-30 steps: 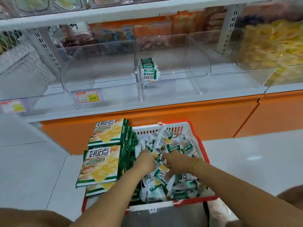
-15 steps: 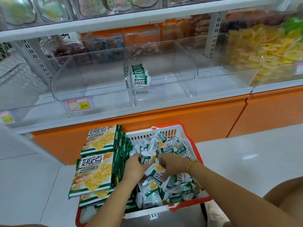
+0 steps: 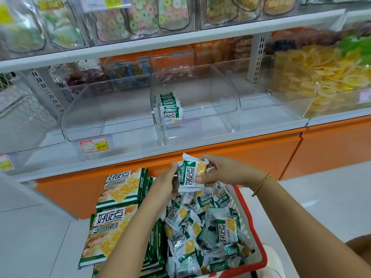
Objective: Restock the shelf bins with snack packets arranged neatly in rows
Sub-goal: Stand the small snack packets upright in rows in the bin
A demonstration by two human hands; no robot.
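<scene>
A small stack of green-and-white snack packets is held between my two hands above the red basket. My left hand presses the stack's left side and my right hand grips its right side. The basket holds a loose heap of the same packets. In the middle clear shelf bin a short row of packets stands upright at its left wall.
Large green-and-yellow outer bags are stacked at the basket's left edge. A clear bin with a price tag stands left of the middle bin. Bins of yellow snacks fill the right. Below runs the orange shelf base.
Both hands rose out of the packet heap in the basket, lifting a gathered stack of packets up toward the shelf edge. The view shifted closer and upward.
</scene>
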